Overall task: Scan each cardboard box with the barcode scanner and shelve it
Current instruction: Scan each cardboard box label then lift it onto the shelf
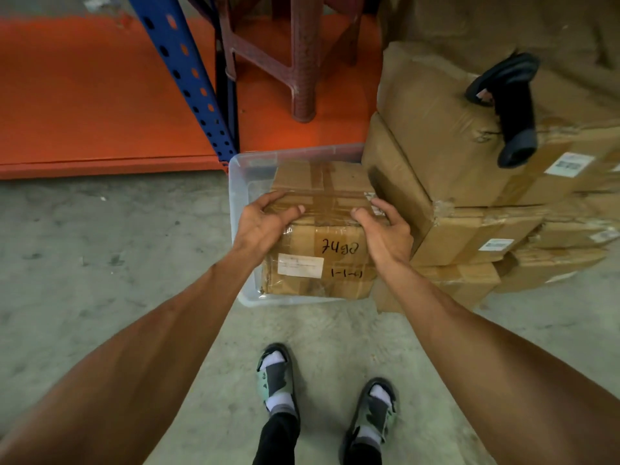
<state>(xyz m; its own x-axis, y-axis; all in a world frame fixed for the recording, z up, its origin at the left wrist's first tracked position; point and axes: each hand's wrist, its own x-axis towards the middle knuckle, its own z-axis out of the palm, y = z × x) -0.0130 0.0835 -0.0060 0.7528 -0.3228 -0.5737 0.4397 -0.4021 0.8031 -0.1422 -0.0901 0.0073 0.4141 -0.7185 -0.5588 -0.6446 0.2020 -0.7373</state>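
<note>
Both arms extended downward; left hand (265, 219) and right hand (385, 229) gripping box (322, 229) top edges, inside bin (241, 182); scanner (510, 105) on stack (446, 135).

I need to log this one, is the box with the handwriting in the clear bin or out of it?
In. The cardboard box sits inside the clear plastic bin; left hand and right hand grip it.

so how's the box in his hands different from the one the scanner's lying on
The held box sits in a clear plastic bin, gripped by the left hand and right hand; the scanner's box tops a stack, untouched. The held one looks smaller and has handwritten numbers; the other shows only a printed label. Both are taped brown cardboard. The barcode scanner lies loose.
</note>
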